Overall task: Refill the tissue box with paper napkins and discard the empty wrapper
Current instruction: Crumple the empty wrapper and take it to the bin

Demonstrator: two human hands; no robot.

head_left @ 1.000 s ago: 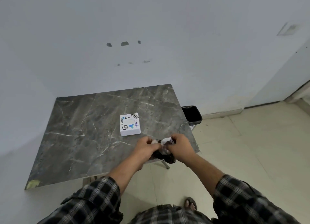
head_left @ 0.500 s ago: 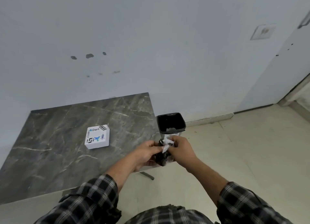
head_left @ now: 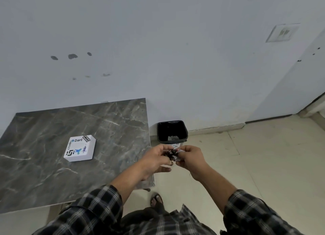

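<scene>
Together, left hand [head_left: 154, 157] and right hand [head_left: 190, 158] pinched tight on crumpled dark wrapper [head_left: 172, 153], above bin [head_left: 172, 131].

Stone-look slab, crinkled film, woven checks

The surface [head_left: 52, 164] looks like dark grey marble, white-veined with a dull sheen; the tissue box [head_left: 80, 148] is matt white with printed stickers; the wrapper [head_left: 171, 154] is dark, crumpled glossy film; the bin [head_left: 172, 131] is black plastic; the sleeves are checked cloth.
</scene>
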